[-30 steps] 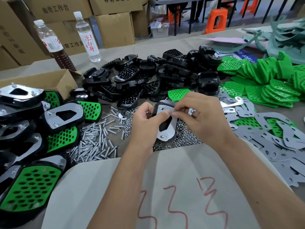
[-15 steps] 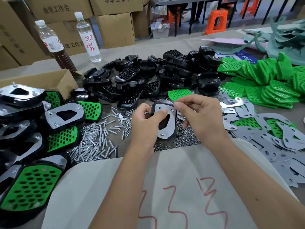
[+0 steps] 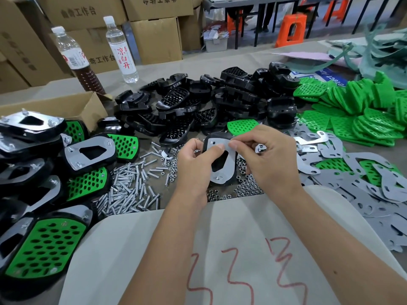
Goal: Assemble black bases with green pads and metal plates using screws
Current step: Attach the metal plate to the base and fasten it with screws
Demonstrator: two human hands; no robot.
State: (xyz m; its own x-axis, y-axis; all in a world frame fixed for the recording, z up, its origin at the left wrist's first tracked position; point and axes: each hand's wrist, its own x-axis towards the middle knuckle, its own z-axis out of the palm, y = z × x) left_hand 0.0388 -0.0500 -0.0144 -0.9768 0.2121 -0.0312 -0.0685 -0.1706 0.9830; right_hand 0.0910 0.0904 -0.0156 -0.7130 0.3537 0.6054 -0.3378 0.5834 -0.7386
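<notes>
Shiny metal covers the part we hold up over the middle of the table (image 3: 220, 62): a metal plate (image 3: 222, 160) lying on a black base (image 3: 208, 140). Our left hand (image 3: 196, 164) grips the part from its left side, thumb pressed flat on the plate, the other fingers curled behind it. Our right hand (image 3: 268, 157) pinches the plate's top edge with thumb and first finger, and the rest of its fingers are loosely bent. One screw (image 3: 218, 178) shows at the plate's near end.

Under our hands lie small nuts (image 3: 244, 188), and just left of them a heap of loose screws (image 3: 132, 186). A pile of black bases (image 3: 209, 104) sits toward the far side of the table. Green pads (image 3: 363, 111) are heaped by the right edge, with flat metal plates (image 3: 374, 194) spread nearer to us. Finished parts (image 3: 55, 172) are stacked along the left edge. Two bottles (image 3: 99, 53) stand at the far left corner.
</notes>
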